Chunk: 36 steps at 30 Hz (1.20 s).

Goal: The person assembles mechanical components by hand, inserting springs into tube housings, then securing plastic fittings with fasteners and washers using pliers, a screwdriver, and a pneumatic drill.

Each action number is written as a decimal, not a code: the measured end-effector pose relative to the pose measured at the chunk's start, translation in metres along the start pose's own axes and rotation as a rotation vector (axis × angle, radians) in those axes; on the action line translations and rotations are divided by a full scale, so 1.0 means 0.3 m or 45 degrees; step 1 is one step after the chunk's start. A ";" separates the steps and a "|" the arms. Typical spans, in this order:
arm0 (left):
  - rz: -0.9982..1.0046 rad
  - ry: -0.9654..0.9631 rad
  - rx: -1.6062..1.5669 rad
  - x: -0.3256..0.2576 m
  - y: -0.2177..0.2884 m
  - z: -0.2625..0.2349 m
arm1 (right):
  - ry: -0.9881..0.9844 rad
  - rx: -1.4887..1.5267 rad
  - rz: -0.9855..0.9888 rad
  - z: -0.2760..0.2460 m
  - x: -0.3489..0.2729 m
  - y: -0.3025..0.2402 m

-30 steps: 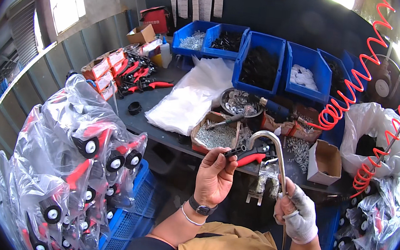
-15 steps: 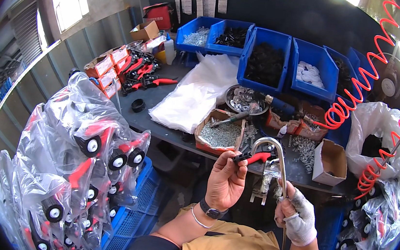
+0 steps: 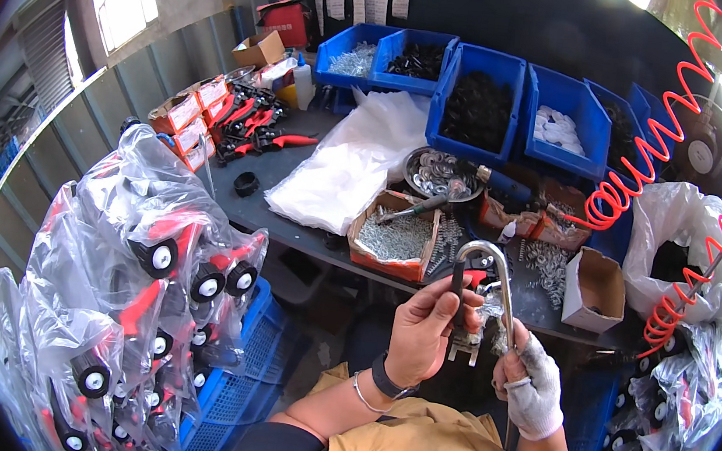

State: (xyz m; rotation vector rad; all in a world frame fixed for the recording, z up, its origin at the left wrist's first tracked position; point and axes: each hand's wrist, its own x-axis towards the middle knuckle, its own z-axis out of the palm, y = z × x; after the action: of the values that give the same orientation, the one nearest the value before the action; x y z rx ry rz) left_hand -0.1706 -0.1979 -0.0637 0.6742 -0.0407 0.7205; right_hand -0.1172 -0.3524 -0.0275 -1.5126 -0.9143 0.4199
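Right of centre, pinching black sleeve (image 3: 458,280) in left hand (image 3: 426,336), gripping tube (image 3: 507,299) in right hand (image 3: 535,390): probably stiff, slick, best held below bend.

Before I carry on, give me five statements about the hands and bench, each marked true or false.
1. The right hand, in a fingerless glove, grips the bent metal tube. True.
2. The left hand is empty. False: the left hand holds a dark piece at the tube's hooked end.
3. The watch is on the right wrist. False: the watch is on the left wrist.
4. The bin of white pieces stands right of a bin of black pieces. True.
5. The coiled hose is blue. False: the coiled hose is red.
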 end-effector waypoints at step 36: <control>0.762 -0.579 1.961 0.153 0.077 0.143 | 0.065 0.198 0.029 -0.009 -0.044 0.214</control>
State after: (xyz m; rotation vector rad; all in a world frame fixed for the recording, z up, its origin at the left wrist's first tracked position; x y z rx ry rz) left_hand -0.1419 -0.1828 -0.0053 2.3662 -0.1082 1.1020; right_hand -0.1044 -0.3594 -0.0915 -1.3869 -0.8066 0.4566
